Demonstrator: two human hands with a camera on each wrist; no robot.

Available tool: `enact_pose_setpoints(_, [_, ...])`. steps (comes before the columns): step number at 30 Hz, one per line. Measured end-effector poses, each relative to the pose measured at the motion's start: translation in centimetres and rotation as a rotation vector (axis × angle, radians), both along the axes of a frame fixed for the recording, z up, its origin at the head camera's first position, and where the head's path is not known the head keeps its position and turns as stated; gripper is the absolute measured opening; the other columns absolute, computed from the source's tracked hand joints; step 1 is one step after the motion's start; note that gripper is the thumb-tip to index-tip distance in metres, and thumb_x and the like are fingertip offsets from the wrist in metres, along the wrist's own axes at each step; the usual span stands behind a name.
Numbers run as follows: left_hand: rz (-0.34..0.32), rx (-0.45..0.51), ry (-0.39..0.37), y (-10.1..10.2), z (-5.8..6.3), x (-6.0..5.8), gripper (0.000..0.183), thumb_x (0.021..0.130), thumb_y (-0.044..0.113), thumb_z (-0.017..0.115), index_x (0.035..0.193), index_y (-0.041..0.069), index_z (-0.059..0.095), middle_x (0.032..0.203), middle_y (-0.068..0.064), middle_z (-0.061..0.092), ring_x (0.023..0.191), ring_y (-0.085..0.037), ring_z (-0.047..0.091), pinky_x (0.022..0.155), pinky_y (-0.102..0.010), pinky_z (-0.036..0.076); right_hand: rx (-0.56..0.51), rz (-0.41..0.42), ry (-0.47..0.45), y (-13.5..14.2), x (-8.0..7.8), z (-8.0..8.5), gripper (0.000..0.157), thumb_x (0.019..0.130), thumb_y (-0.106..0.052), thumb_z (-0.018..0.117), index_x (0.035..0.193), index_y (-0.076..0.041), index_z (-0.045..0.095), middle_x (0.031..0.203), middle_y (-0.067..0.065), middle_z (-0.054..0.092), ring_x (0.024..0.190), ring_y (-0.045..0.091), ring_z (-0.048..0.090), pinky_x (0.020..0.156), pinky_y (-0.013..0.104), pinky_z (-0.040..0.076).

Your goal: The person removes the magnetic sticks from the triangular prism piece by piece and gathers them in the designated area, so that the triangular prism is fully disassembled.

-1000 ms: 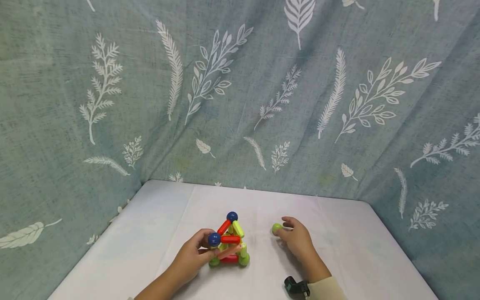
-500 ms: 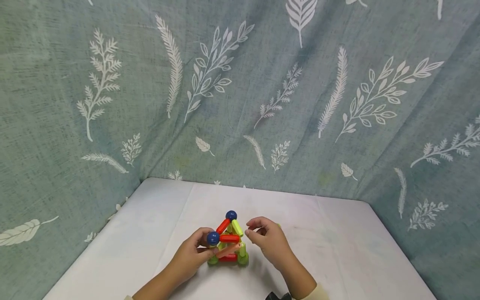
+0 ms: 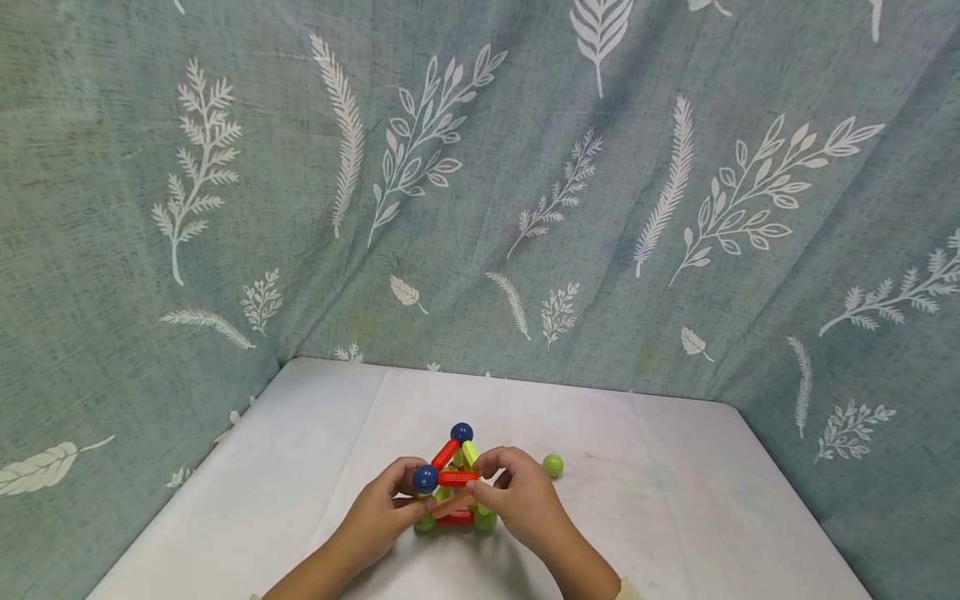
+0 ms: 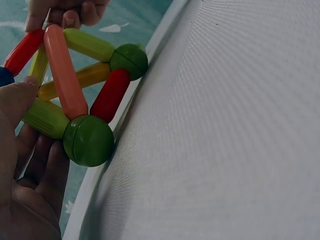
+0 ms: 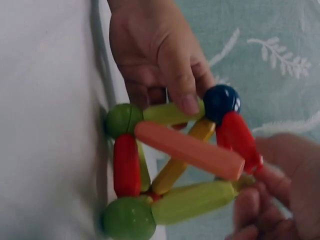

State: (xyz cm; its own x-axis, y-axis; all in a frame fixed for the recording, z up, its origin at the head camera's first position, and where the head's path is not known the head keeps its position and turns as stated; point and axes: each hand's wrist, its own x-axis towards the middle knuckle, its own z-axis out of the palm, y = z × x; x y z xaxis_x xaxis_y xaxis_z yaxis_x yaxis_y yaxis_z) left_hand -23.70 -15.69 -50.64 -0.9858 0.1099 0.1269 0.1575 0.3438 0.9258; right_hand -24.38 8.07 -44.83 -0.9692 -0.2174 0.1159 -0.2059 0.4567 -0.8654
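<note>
Rod-and-ball frame (image 3: 452, 502): stands on the white tabletop (image 3: 675, 483), between the two hands
Upper right corner of the frame: a red rod (image 3: 456, 479) from the front blue ball (image 3: 425, 478) and a slanting salmon rod (image 5: 190, 150) both end here, with no ball showing
Left hand (image 3: 386, 504): at the frame's left side, thumb and fingers gripping a lime rod (image 5: 172, 114) below the front blue ball
Right hand (image 3: 525, 496): at the frame's upper right corner, fingers curled, finger and thumb apparently pinching the red rod's end
Change: the right hand has come from the loose green ball (image 3: 552, 465) to the frame, so the work now seems centred on that corner
Loose green ball: right of the frame, apart from it, untouched
Leaf-patterned cloth (image 3: 450, 317): hangs behind the frame
</note>
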Motion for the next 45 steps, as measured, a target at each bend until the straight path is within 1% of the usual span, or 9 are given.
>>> enact_pose_setpoints(5, [0.0,0.012,0.004,0.11,0.09,0.11,0.042,0.088,0.016,0.085,0.124,0.021,0.063,0.104,0.0,0.069,0.103,-0.018,0.065,0.09,-0.026,0.058,0.034,-0.007,-0.014,-0.5,0.52,0.16,0.017,0.087,-0.024,0.085,0.098,-0.028,0.073,0.089,-0.011,0.07,0.083,0.017,0.062,0.06,0.027,0.055])
enact_pose_setpoints(14, [-0.009,0.027,-0.005,0.05,0.05,-0.01,0.043,0.088,0.018,0.086,0.124,0.021,0.063,0.104,-0.001,0.069,0.104,-0.018,0.065,0.091,-0.026,0.058,0.008,0.003,-0.024,-0.47,0.76,0.16,0.014,0.089,-0.026,0.084,0.1,-0.026,0.076,0.093,-0.013,0.075,0.087,0.017,0.063,0.062,0.027,0.056])
enact_pose_setpoints(19, [-0.002,0.013,-0.002,0.01,0.0,0.07,0.044,0.088,0.019,0.086,0.125,0.021,0.062,0.104,0.0,0.069,0.104,-0.018,0.065,0.091,-0.028,0.059,-0.033,0.015,-0.031,-0.53,0.63,-0.05,0.011,0.09,-0.025,0.083,0.099,-0.024,0.076,0.096,-0.012,0.075,0.088,0.017,0.062,0.064,0.026,0.054])
enact_pose_setpoints(26, [0.002,0.009,0.008,0.09,0.09,0.15,0.042,0.089,0.017,0.085,0.123,0.021,0.063,0.104,0.001,0.07,0.102,-0.017,0.065,0.091,-0.027,0.059,-0.12,0.052,-0.05,-0.54,0.5,-0.33,0.019,0.09,-0.027,0.083,0.106,-0.02,0.076,0.099,-0.007,0.076,0.085,0.018,0.061,0.061,0.024,0.053])
enact_pose_setpoints(29, [0.001,0.013,0.007,0.12,0.09,0.14,0.041,0.088,0.016,0.085,0.123,0.021,0.063,0.104,0.0,0.07,0.102,-0.018,0.065,0.091,-0.027,0.059,-0.144,0.064,-0.041,-0.57,0.55,-0.3,0.018,0.091,-0.027,0.083,0.106,-0.019,0.077,0.101,-0.006,0.077,0.084,0.018,0.061,0.062,0.024,0.052])
enact_pose_setpoints(33, [-0.001,0.0,0.008,0.09,-0.02,0.12,0.041,0.089,0.017,0.084,0.123,0.022,0.063,0.103,0.001,0.069,0.102,-0.018,0.065,0.092,-0.028,0.059,-0.133,0.06,-0.02,-0.6,0.6,-0.18,0.015,0.092,-0.028,0.082,0.104,-0.02,0.079,0.099,-0.007,0.077,0.085,0.017,0.061,0.063,0.023,0.051])
enact_pose_setpoints(39, [-0.011,-0.015,0.005,-0.11,-0.25,0.02,0.041,0.089,0.019,0.084,0.124,0.023,0.062,0.103,0.002,0.069,0.104,-0.02,0.065,0.092,-0.028,0.059,-0.105,0.04,-0.054,-0.7,0.54,-0.14,0.01,0.093,-0.028,0.08,0.101,-0.021,0.08,0.097,-0.009,0.076,0.087,0.017,0.061,0.063,0.024,0.052])
enact_pose_setpoints(42, [-0.012,-0.017,0.004,-0.18,-0.25,-0.03,0.042,0.089,0.021,0.085,0.125,0.023,0.062,0.105,0.002,0.069,0.104,-0.02,0.065,0.092,-0.028,0.059,-0.059,0.027,-0.04,-0.89,0.56,-0.22,0.007,0.093,-0.024,0.08,0.1,-0.023,0.081,0.096,-0.01,0.075,0.086,0.017,0.061,0.063,0.024,0.053])
enact_pose_setpoints(45, [-0.012,-0.026,0.0,-0.16,-0.22,-0.03,0.043,0.089,0.022,0.085,0.125,0.023,0.062,0.105,0.002,0.069,0.105,-0.02,0.065,0.092,-0.028,0.059,-0.03,0.025,-0.023,-1.04,0.68,-0.44,0.008,0.092,-0.021,0.082,0.1,-0.024,0.081,0.097,-0.011,0.075,0.088,0.015,0.064,0.067,0.023,0.057])
